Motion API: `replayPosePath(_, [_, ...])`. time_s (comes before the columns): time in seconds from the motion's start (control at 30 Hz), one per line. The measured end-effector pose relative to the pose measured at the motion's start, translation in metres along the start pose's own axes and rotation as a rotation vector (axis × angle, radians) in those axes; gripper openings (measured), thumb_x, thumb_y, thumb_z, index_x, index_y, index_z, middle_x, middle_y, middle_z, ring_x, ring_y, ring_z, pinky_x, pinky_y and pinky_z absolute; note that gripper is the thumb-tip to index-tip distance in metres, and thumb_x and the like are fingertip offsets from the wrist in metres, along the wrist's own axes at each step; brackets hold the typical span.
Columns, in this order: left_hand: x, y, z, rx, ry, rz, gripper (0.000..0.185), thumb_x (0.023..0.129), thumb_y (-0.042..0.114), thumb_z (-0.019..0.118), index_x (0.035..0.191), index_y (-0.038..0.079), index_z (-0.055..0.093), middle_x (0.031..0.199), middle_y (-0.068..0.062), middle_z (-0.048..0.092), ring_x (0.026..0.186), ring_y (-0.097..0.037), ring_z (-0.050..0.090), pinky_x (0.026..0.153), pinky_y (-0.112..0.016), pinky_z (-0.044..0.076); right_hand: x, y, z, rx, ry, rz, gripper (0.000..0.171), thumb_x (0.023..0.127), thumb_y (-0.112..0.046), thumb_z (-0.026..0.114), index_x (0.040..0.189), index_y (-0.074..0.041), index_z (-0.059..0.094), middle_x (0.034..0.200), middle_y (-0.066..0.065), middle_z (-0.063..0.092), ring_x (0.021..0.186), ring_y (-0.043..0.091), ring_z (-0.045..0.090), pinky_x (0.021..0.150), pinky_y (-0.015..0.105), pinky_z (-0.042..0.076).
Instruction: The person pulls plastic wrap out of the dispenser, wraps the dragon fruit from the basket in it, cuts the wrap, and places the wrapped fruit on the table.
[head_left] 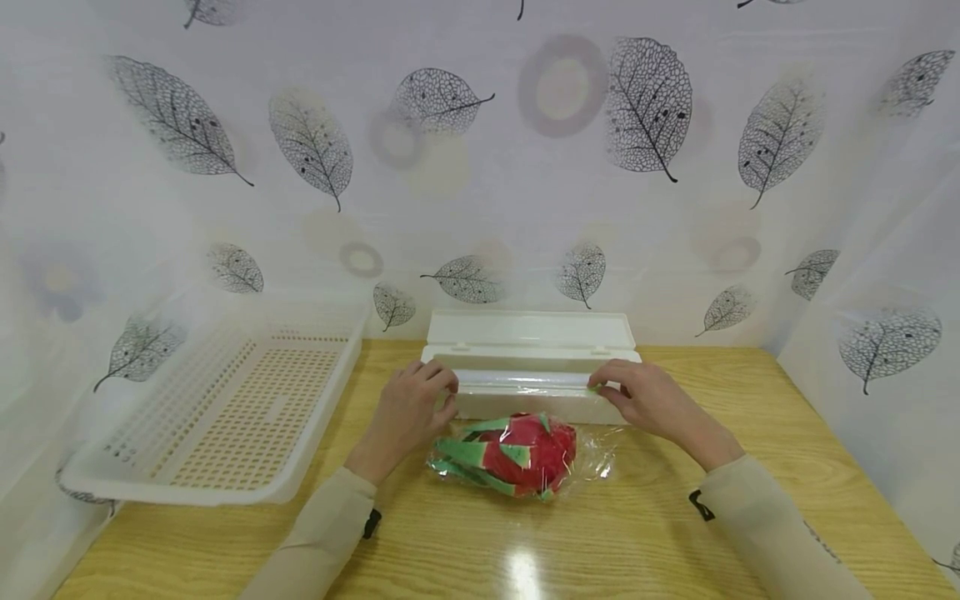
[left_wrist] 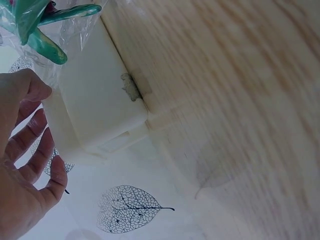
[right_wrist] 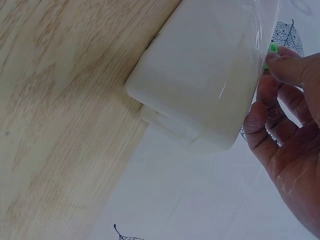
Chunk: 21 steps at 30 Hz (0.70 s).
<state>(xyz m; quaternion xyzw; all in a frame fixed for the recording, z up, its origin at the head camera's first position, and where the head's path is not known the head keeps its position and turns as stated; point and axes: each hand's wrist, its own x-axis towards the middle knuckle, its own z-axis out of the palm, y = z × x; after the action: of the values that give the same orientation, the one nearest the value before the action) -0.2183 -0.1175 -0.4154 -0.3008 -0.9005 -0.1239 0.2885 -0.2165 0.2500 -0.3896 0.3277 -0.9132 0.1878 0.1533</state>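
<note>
Head view: hands at dispenser ends, wrapped fruit just before it.

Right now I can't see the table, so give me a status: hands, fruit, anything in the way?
Left hand and right hand on the wrap box. Fruit under film, in front. Basket off left, clear.

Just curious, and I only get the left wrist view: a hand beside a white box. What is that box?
Observer: The box dispenses cling film; its lid stands open.
Operator: And the green bits at the top?
Observer: Leaves of a red dragon fruit, wrapped in film, lying in front of the box.
Operator: Where is the other hand?
Observer: The right hand is at the box's far end, pinching a small green slider.
</note>
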Motion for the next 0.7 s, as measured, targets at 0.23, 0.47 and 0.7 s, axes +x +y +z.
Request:
replayPosePath(0.23, [0.0004,-0.0003,-0.0003,-0.01,0.001,0.005,0.007,0.085,0.014,0.074,0.09,0.016,0.069,0.091,0.004,0.067,0.08,-0.019,0.062,0.066,-0.031,0.051,-0.0004,0.0001,-0.0012,0.007,0.005,-0.001,0.018,0.088,0.001,0.074,0.1,-0.012,0.076,0.097,0.003,0.078,0.066,0.001,0.053,0.061,0.024,0.05])
replayPosePath(0.47, [0.0005,-0.0005,-0.0001,-0.016,-0.008,-0.001,0.006,0.086,0.014,0.073,0.091,0.015,0.069,0.091,0.004,0.067,0.08,-0.02,0.062,0.067,-0.032,0.052,-0.0006,0.0005,-0.0012,0.006,0.002,0.005,0.017,0.088,0.0,0.074,0.101,-0.012,0.076,0.098,0.003,0.078,0.068,0.002,0.055,0.062,0.024,0.051])
replayPosePath(0.7, [0.0002,-0.0008,0.0004,-0.014,-0.004,0.001,0.007,0.086,0.014,0.073,0.091,0.016,0.07,0.091,0.004,0.067,0.08,-0.019,0.062,0.066,-0.031,0.051,-0.0015,0.0008,-0.0014,-0.002,-0.011,0.026,0.017,0.089,-0.001,0.074,0.101,-0.013,0.076,0.099,0.003,0.078,0.071,0.005,0.059,0.064,0.026,0.053])
